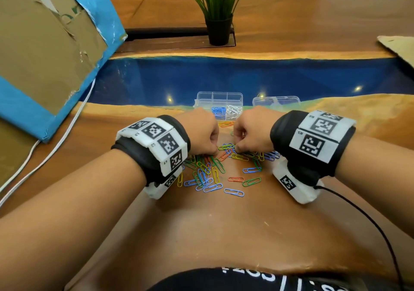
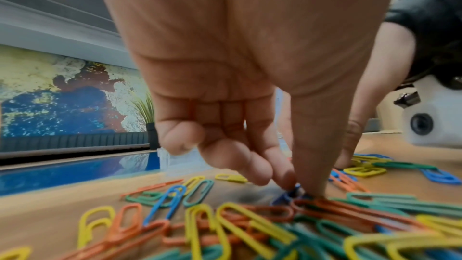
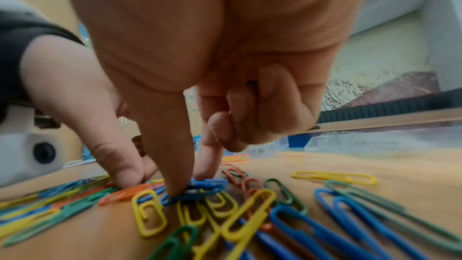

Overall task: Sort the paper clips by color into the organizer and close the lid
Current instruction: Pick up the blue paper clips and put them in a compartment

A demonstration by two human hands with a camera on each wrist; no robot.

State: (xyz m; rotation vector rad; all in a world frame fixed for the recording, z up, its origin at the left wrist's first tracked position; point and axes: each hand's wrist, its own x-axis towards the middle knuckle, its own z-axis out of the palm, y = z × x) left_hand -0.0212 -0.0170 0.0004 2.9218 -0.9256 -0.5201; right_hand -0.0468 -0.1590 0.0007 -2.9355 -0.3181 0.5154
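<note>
Several loose paper clips (image 1: 215, 174) in blue, green, yellow and orange lie in a pile on the wooden table. Behind the pile stands the clear organizer (image 1: 202, 102), with blue clips (image 1: 218, 110) and white clips (image 1: 234, 110) in its near compartments. My left hand (image 1: 215, 150) reaches down at the pile's far edge, where thumb and forefinger pinch a blue paper clip (image 2: 287, 196). Just to its right, my right hand (image 1: 237, 149) pinches blue clips (image 3: 202, 187) between thumb and forefinger; its other fingers are curled into the palm.
A second clear plastic piece (image 1: 276, 101) lies right of the organizer; lid or box, I cannot tell. A taped cardboard box (image 1: 44, 44) and white cable (image 1: 56, 147) are at left. A potted plant (image 1: 218, 10) stands beyond the blue resin strip (image 1: 224, 75).
</note>
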